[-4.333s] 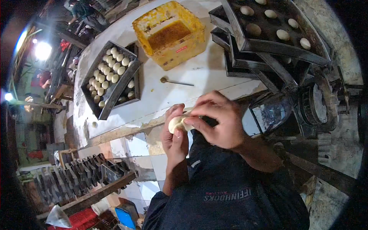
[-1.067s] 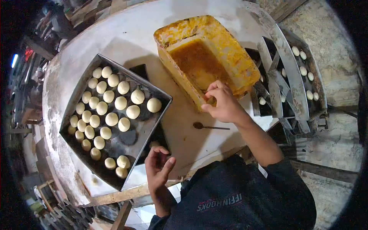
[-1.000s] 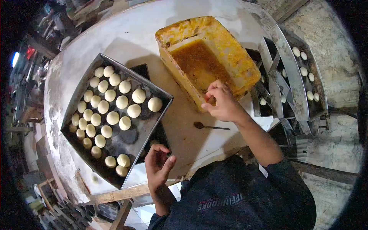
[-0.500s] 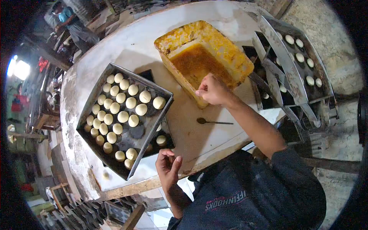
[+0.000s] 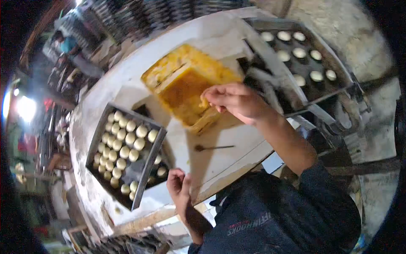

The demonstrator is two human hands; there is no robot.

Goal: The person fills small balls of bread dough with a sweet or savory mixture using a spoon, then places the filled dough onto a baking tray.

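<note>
My right hand is raised over the near right side of a yellow-smeared tub, its fingertips pinched on a small yellowish-brown piece. Brown-orange stuff covers the tub's floor. My left hand hovers at the table's near edge with curled fingers; thumb and forefinger are near each other, and nothing shows between them. To its left a dark metal tray holds several pale dough balls, resting partly over another tray. A dark spoon lies on the table between the tub and the near edge.
On the right, stacked metal trays hold several more dough balls. A person in a blue top stands beyond the table at upper left. A bright light shines at far left.
The view has turned toward the right, so tray and tub appear further left. My right hand has lifted from the tub's near side and now pinches a visible yellowish-brown piece. My left hand stays similarly curled.
</note>
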